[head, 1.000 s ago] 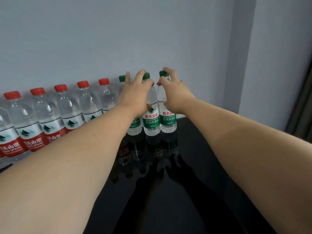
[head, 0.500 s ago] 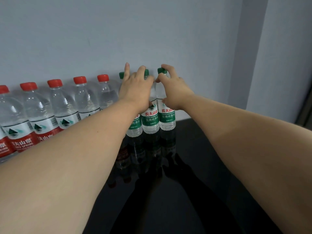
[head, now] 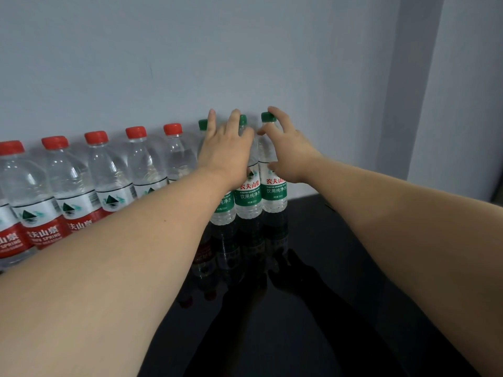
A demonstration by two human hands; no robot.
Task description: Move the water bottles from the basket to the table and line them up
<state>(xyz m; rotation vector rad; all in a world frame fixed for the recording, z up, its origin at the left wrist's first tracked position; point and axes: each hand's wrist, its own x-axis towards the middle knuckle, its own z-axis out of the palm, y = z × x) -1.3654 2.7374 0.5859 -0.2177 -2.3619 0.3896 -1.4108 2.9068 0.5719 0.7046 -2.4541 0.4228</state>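
R green-label bottle (head: pixel 275 195): red "农夫山泉", white "饮用纯净水" below; bottom line too small to read.
Mid green-label bottle (head: pixel 249 198): red "农夫山泉", tiny "PURIFIED DRINKING WATER", white "饮用纯净水".
L green-label bottle (head: pixel 225 206): only "纯净水" + "550ml" show, rest hidden.
Red-label bottle, lower left (head: pixel 45 235): white "农夫山泉", "SPRING" under it.
Red-label bottle at left edge (head: pixel 9 242): "泉", "SPRING", cut by frame.
Red-label bottle nxt right (head: pixel 80 225): "夫山泉", partly hidden.
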